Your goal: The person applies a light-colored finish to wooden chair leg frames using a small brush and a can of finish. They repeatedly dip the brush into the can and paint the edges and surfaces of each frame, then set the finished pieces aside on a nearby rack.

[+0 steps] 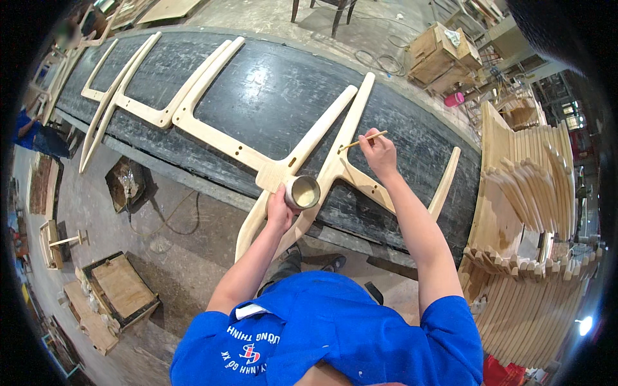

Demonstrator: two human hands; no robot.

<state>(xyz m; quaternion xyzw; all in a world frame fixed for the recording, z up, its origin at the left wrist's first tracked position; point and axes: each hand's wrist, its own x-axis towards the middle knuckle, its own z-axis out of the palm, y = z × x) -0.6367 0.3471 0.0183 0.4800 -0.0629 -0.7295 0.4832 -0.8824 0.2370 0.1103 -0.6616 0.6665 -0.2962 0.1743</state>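
Note:
My left hand is wrapped round a round cup with pale, creamy stuff in it, held over the near edge of the dark bench. In my right hand is a thin wooden stick, pinched between the fingers. Its tip touches or almost touches a dark slot in a curved, light wooden chair frame. Just left of the cup lies another such chair frame, with a slot and small dark holes in it. Whether the stick ends in bristles is too small to tell.
More wooden frames lie along the long black bench. Stacked curved wooden parts rise at the right. On the floor are a wooden box and a dark container at left. Beyond the bench stands a cabinet; another person is at far left.

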